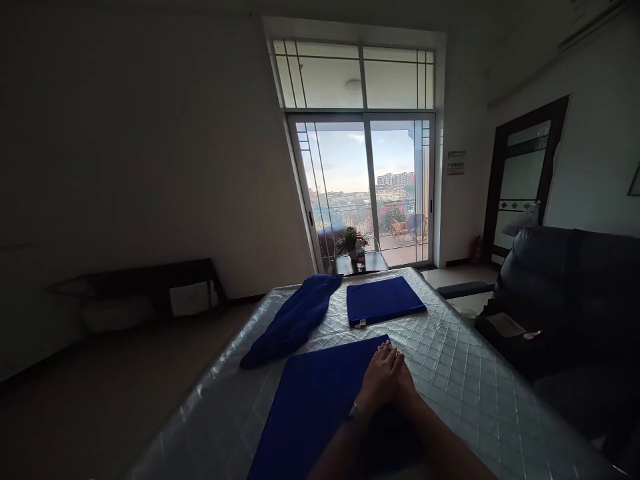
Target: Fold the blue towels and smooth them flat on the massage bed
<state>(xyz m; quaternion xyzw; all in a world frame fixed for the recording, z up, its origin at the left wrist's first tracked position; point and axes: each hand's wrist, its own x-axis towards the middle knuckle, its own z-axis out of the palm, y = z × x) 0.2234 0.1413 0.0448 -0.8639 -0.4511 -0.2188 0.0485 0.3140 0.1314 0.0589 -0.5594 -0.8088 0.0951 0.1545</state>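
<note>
A flat dark-blue cloth (310, 393) lies at the near side of a table with a shiny quilted silver cover. My left hand (379, 377) and my right hand (404, 385) are close together at its far right corner. Their fingers are bent and closed around the cloth's edge, with the left hand partly covering the right. A neatly folded blue cloth (385, 301), with a small white label at its edge, rests beyond them. To the left, a crumpled blue cloth (295, 320) trails across the table's left edge.
The silver-covered table (470, 360) fills the foreground. Past its far end stands a small table (367, 261) with a potted plant (349, 239) and a bottle (361, 253). A dark armchair (565, 293) is at the right, and a low dark shelf (150, 280) at the left wall.
</note>
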